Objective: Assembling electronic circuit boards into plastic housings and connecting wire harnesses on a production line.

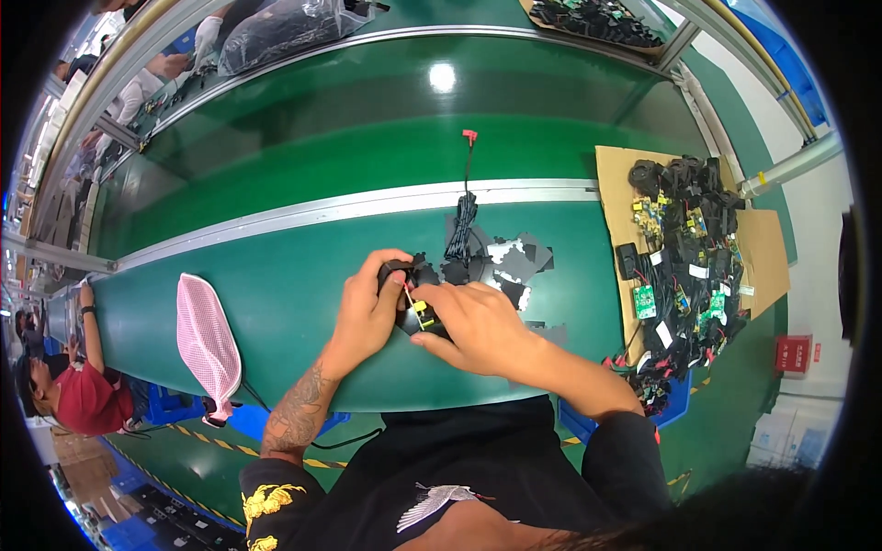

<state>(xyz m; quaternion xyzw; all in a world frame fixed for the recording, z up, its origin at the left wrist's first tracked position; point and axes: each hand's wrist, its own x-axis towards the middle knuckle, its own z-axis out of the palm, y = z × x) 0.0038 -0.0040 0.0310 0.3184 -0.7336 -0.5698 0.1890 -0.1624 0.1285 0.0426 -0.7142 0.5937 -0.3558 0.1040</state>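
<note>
Between my two hands is an open black plastic casing (401, 279) with a circuit board (424, 314) inside, carrying yellow parts. My left hand (366, 308) is closed round the casing's left side, thumb on its edge. My right hand (484, 329) grips the other side, its fingers bent over the board. Just beyond them a bundled black cable (462, 225) lies on the green bench, its thin end reaching a red connector (469, 137). Dark grey flat pieces (517, 264) are scattered beside the cable, some overlapping. My fingers hide part of the casing.
On the right, a cardboard sheet (610, 197) bears a heap of black cables, casings and green circuit boards (645, 301). A pink mesh-covered object (208, 335) stands at the left. A metal rail (367, 207) crosses behind the bench. A co-worker in red (92, 395) sits far left.
</note>
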